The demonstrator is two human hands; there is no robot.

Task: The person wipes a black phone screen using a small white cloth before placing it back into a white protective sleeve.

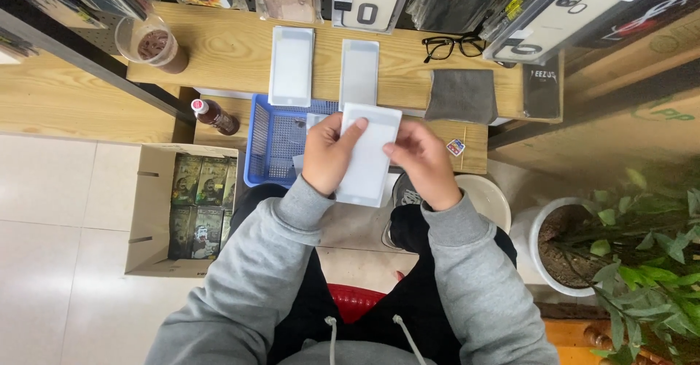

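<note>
Between my two hands, over my lap, sits a white flat packet (368, 153), long and rectangular, tilted a little off upright. My left hand (328, 153) is wrapped around its left edge, thumb laid across the front face near the top, so it is closed on the packet. My right hand (423, 162) grips the right edge with fingertips pinched onto the upper part, also closed on it. Grey sleeves run back from both wrists toward me.

Just behind the packet I see a blue plastic basket (273, 142) with a mesh wall, resting at the front of a wooden table (233, 48). Two more white packets lie flat on the table beyond the basket, one wider (292, 66) and one narrower (359, 73), side by side and apart. To their right lies a grey cloth (461, 95), with black glasses (453, 45) just above it. On the far left of the table stands a clear cup (154, 44) holding a brown drink, and a small bottle (215, 117) lies beside the basket.

Down on the floor to my left, an open cardboard box (149, 212) holds green packs. A white pot (543, 241) with a leafy plant stands to my right.
</note>
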